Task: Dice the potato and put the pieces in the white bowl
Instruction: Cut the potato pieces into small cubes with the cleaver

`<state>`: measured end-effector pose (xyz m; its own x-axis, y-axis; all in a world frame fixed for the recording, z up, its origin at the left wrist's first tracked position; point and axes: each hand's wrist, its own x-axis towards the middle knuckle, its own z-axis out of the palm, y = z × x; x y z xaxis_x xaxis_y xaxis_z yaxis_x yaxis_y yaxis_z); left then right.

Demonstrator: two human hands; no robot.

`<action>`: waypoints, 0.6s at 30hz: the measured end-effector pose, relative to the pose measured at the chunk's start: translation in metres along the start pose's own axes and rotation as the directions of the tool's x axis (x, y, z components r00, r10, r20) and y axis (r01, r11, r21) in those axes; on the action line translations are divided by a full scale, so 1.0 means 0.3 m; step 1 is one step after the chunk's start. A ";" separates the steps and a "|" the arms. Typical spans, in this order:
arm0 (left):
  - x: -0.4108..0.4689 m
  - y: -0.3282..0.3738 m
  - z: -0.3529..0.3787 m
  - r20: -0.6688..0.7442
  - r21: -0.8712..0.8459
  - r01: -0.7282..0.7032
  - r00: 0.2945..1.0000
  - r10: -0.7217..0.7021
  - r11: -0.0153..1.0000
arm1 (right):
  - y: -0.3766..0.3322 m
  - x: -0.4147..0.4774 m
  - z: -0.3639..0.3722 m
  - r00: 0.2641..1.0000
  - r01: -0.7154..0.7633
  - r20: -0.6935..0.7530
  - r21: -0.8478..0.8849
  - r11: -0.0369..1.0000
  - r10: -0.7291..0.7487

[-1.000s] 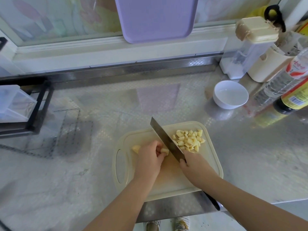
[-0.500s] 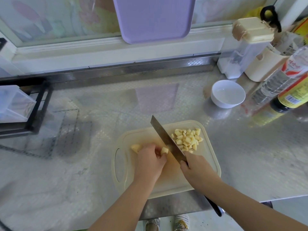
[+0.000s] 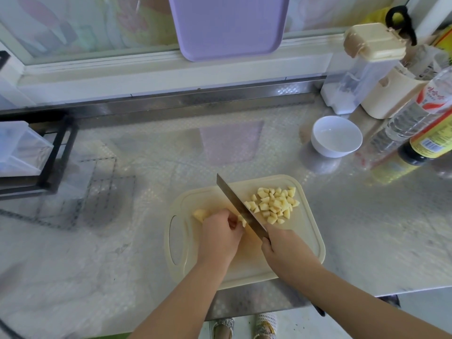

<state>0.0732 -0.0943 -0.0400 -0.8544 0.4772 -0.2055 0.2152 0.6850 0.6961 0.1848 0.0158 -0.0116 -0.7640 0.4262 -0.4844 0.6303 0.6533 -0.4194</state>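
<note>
While most of the potato already lies as a heap of diced pieces [image 3: 275,204] on the far right of the cream cutting board [image 3: 305,243], I judge the job a little past halfway. My left hand [image 3: 220,237] is curled over the last strip of potato [image 3: 242,220], pinning it beside the blade, and one uncut chunk [image 3: 200,214] sits just left of it. My right hand [image 3: 285,250] is closed round the handle of the cleaver [image 3: 241,207], which slants across the board. The white bowl [image 3: 336,137] stands empty, well apart at the far right, so every piece has yet to go in. The board's near edge overhangs the tabletop [image 3: 367,228] rim slightly. Bare tabletop lies between board and bowl, though bottles [image 3: 415,128] crowd the bowl's right side.
</note>
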 end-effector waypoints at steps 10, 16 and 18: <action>0.000 0.001 -0.005 0.004 -0.015 0.001 1.000 -0.001 1.000 | -0.020 0.037 0.027 0.999 -0.028 0.028 0.028 0.999 0.028; 0.002 -0.012 -0.020 0.061 0.000 -0.038 0.997 0.038 0.999 | -0.006 0.041 0.019 0.999 -0.037 -0.006 0.047 0.998 0.038; 0.009 -0.010 -0.032 0.074 0.037 -0.086 0.994 0.083 0.996 | 0.004 0.041 0.009 0.998 -0.048 -0.026 0.051 0.998 0.050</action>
<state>0.0656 -0.1003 -0.0361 -0.7960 0.5722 -0.1975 0.3052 0.6612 0.6853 0.1765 0.0202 -0.0201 -0.7350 0.4742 -0.4847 0.6727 0.5994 -0.4338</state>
